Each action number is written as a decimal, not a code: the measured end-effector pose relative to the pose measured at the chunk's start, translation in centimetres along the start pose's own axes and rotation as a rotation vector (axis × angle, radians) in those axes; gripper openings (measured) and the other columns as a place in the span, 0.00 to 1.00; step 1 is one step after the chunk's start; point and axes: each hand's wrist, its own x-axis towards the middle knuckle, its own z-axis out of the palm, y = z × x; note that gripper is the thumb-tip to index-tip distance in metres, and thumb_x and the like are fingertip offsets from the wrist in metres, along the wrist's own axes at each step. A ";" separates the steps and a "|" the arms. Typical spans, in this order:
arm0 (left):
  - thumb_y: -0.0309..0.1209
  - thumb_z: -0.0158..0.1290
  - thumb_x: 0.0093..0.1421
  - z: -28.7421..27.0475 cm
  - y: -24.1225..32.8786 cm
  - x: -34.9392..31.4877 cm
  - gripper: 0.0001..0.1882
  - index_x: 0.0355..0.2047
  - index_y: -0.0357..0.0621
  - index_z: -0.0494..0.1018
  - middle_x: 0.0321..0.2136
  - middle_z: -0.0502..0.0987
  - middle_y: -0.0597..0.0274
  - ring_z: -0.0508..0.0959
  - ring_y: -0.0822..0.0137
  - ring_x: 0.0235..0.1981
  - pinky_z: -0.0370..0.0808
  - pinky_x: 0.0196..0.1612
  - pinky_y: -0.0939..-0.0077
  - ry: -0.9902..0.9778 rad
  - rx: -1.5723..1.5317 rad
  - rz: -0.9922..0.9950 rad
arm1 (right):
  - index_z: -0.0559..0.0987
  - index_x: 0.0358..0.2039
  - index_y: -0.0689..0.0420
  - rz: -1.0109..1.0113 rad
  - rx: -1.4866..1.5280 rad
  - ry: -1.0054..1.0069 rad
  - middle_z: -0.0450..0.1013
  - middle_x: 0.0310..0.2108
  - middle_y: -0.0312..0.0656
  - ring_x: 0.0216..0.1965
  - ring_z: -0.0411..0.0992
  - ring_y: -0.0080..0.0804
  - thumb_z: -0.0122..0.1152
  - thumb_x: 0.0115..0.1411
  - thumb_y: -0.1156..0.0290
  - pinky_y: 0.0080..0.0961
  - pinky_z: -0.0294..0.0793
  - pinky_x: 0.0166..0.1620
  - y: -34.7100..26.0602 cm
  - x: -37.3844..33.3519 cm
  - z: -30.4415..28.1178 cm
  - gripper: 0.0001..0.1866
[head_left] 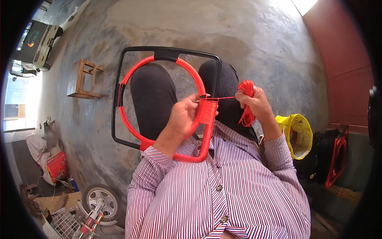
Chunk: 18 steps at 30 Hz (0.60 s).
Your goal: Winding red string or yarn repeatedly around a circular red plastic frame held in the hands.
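Across my lap rests a black square frame (116, 101) with a ring (125, 114) inside it. Red cord is wound tightly round most of the ring, the near right corner and part of the right side, while the far and left edges show bare black. My left hand (185, 115) grips the ring's right side, thumb and finger pinched beside the wound cord (207, 111). My right hand (256, 104) is closed round a hank of red cord (247, 115). From it a single strand (227, 97) runs taut to the frame, just past my left fingertips.
A wooden stool (84, 79) stands on the concrete floor at the left. Lower left are a wheel (101, 201), a red and white sack (56, 165) and a wire basket (65, 223). To my right sit a yellow container (298, 135) and black frames with red cord (337, 161).
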 end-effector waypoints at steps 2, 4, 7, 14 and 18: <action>0.26 0.40 0.59 0.5 0.2 -0.2 0.21 0.51 0.27 0.66 0.42 0.77 0.38 0.79 0.41 0.44 0.77 0.52 0.45 0.031 0.015 -0.018 | 0.75 0.25 0.55 0.039 0.013 0.030 0.69 0.19 0.28 0.20 0.67 0.15 0.65 0.58 0.72 0.17 0.65 0.25 1.3 -0.9 -0.1 0.08; 0.25 0.41 0.59 0.8 0.4 -0.3 0.20 0.50 0.28 0.66 0.41 0.78 0.40 0.80 0.42 0.43 0.77 0.51 0.44 0.060 0.013 -0.011 | 0.75 0.25 0.55 0.065 0.014 0.035 0.68 0.18 0.28 0.20 0.66 0.15 0.65 0.58 0.72 0.17 0.65 0.25 1.8 -1.8 -0.2 0.08; 0.25 0.42 0.58 1.1 0.2 -0.2 0.18 0.48 0.30 0.67 0.39 0.78 0.43 0.81 0.44 0.42 0.78 0.50 0.43 0.090 0.012 0.003 | 0.75 0.24 0.55 0.017 -0.023 0.025 0.68 0.18 0.28 0.20 0.66 0.15 0.65 0.58 0.71 0.17 0.65 0.26 2.0 -2.5 -0.1 0.08; 0.24 0.43 0.56 0.9 0.3 -0.2 0.16 0.45 0.32 0.68 0.36 0.78 0.47 0.81 0.46 0.41 0.79 0.48 0.41 0.056 0.038 -0.024 | 0.76 0.26 0.57 -0.017 -0.192 -0.023 0.68 0.18 0.27 0.21 0.66 0.14 0.66 0.58 0.69 0.18 0.65 0.26 1.8 -3.8 0.0 0.09; 0.24 0.43 0.56 1.4 0.3 -0.6 0.16 0.45 0.33 0.68 0.37 0.78 0.46 0.82 0.47 0.39 0.79 0.48 0.44 0.058 -0.041 -0.030 | 0.76 0.31 0.58 0.068 -0.276 -0.021 0.70 0.19 0.31 0.22 0.69 0.19 0.67 0.57 0.67 0.23 0.69 0.29 1.8 -2.9 -0.3 0.10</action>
